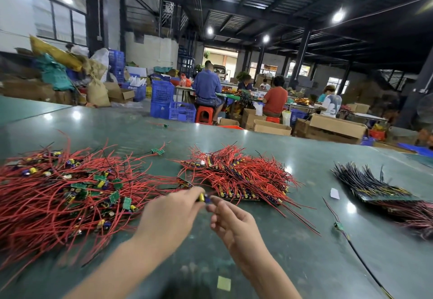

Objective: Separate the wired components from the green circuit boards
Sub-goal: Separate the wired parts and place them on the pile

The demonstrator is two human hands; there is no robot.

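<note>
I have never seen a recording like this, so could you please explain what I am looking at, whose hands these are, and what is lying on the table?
There is no machine here: a person wears a camera on the head, so this single picture looks forward and down at their own two bare hands. The left hand pinches a small yellow and purple wired component, and the right hand reaches its fingertips toward it. On the green table lie a big tangle of red wires with small green boards on the left, a second red pile in the middle, and a black-wired bundle on the right. Other workers sit at tables behind.
</note>
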